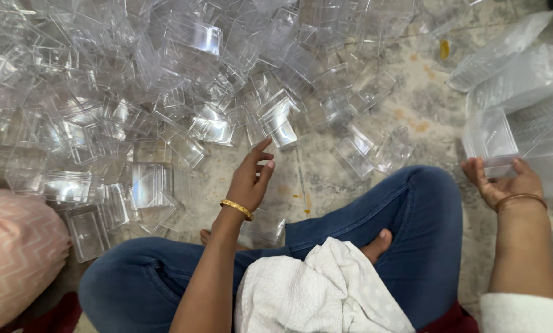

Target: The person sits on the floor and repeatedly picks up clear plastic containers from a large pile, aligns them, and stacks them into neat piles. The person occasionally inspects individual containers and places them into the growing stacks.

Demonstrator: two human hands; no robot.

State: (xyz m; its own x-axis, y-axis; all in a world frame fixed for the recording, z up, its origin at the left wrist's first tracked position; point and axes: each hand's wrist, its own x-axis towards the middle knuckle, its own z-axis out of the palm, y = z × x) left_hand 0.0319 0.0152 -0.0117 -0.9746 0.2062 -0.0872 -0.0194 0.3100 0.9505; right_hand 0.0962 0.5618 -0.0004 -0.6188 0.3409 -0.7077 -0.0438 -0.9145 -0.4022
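Note:
I sit cross-legged on the floor in blue jeans. My left hand [250, 177], with a gold bangle on the wrist, reaches forward with its fingers apart and holds nothing; the nearest clear plastic box [278, 119] lies just beyond its fingertips. A big heap of clear plastic boxes [122, 98] covers the floor ahead and to the left. My right hand [504, 183], also with a bangle, is palm up under a stack of clear plastic boxes [491, 139] and grips its near end.
More nested stacks of clear containers in plastic wrap [523, 68] lie at the right. A white cloth [316, 290] rests on my lap. A pink patterned cushion [14, 246] sits at the left. Mottled stone floor [424, 105] shows between the heaps.

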